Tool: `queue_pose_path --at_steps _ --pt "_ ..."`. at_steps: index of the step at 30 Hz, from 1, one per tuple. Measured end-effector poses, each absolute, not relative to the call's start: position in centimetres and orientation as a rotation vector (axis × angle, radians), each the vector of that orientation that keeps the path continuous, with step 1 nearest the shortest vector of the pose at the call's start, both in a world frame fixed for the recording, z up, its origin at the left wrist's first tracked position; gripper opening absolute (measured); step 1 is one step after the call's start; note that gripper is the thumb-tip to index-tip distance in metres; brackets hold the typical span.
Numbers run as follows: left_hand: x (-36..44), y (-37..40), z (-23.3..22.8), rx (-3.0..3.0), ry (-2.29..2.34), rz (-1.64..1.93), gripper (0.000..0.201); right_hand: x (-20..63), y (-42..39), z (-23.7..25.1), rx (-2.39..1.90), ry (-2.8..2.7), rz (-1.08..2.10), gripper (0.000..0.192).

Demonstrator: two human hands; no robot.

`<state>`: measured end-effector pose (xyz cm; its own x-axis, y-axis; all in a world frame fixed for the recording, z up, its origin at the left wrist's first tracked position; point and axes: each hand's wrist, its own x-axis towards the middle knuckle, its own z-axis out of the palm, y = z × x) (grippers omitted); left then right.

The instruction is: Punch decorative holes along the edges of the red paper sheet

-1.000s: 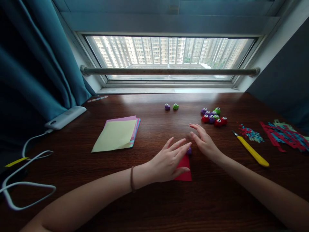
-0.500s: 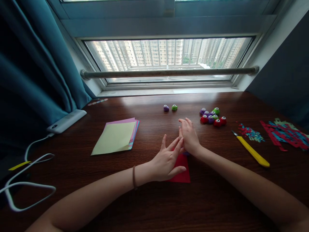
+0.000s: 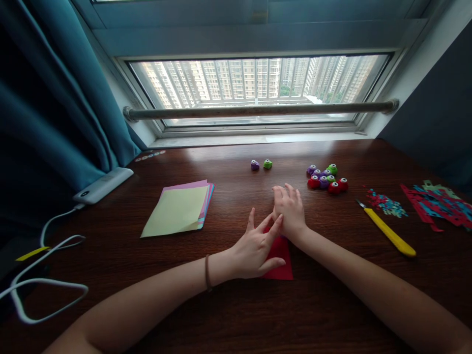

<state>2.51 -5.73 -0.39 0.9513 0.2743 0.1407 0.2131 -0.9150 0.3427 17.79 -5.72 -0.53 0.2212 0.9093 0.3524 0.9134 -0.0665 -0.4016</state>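
My left hand lies palm down with fingers spread on a sheet of red paper. Its fingertips meet my right hand, which is cupped palm down over the far end of the paper. The right fingers curl forward and down, covering whatever is beneath them. To the right, a yellow-handled craft knife rests with its blade pointing away. Beyond the hands stand a small purple figure-like piece and a green one, each with a white round top.
A stack of coloured paper lies left of the hands. Several red, purple and green pieces cluster at the right. Near the knife are paper bits and cut strips. A white device with a cable sits by the curtain.
My right hand has flattened and turned more palm down over the far end of the red paper. The purple edge that showed beneath it is now hidden. My left hand has hardly moved.
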Motion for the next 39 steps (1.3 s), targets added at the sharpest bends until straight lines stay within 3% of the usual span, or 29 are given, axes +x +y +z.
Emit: queue_pose_path --at_steps 8,17,20,22,27,32,39 --pt "2.5 -6.2 0.1 2.788 0.396 0.24 0.078 19.9 -5.1 -0.8 -1.739 -1.541 0.339 0.028" --pt "2.4 -6.3 -0.2 2.801 0.439 0.284 0.085 23.9 -10.9 0.9 -1.428 -1.731 0.778 0.022" --pt "2.5 -6.3 -0.3 2.802 0.495 0.305 0.088 23.8 -11.6 0.4 -1.383 -1.952 0.709 0.028" --pt "2.5 -6.3 -0.3 2.794 0.519 0.32 0.089 23.9 -11.5 0.0 -1.383 -1.99 0.662 0.023" --pt "2.4 -6.2 -0.4 2.781 0.566 0.33 0.087 26.6 -10.5 -1.2 -1.591 -1.54 0.65 0.028" --pt "2.4 -5.9 -0.4 2.778 0.594 0.349 0.067 29.5 -9.9 -2.4 -1.648 -1.369 0.626 0.041" --pt "2.4 -5.9 -0.1 2.718 0.616 0.334 0.054 31.0 -9.3 -3.1 -1.821 -1.352 0.272 0.035"
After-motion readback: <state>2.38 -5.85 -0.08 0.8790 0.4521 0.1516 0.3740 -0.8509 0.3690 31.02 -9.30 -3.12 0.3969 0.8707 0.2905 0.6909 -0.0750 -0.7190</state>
